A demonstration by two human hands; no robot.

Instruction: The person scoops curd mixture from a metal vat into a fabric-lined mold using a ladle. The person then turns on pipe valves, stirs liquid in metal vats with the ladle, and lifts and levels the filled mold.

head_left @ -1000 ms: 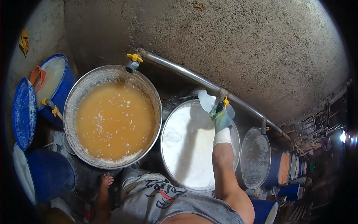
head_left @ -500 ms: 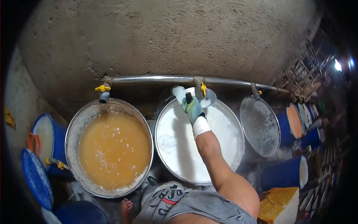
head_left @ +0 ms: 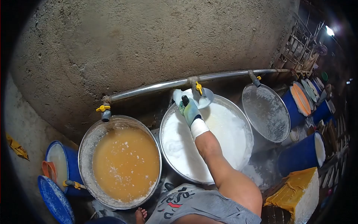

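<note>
My right hand [head_left: 191,114], in a stained green glove with a white cuff, is closed round the black handle [head_left: 185,100] of a pale dipper [head_left: 206,100]. The dipper is at the back rim of a metal vat [head_left: 244,164] of white foamy material, below a yellow-handled tap [head_left: 199,88]. White foam clings to its left side. My bare left hand [head_left: 141,213] hangs low at the bottom edge, fingers apart, nothing visible in it. Beside it stands a metal vat [head_left: 85,164] of orange-brown liquid with white flecks.
A metal pipe [head_left: 153,87] runs along the rough wall. Right of the vats are a round metal lid or pan [head_left: 266,114], blue barrels [head_left: 300,156] and a yellow-covered block [head_left: 294,190]. At the left stand a blue barrel [head_left: 72,164] and a blue lid [head_left: 56,199].
The camera view has turned and shifted. The dipper in my right hand has moved left along the vat's back edge, now left of the tap. My left hand still hangs low.
</note>
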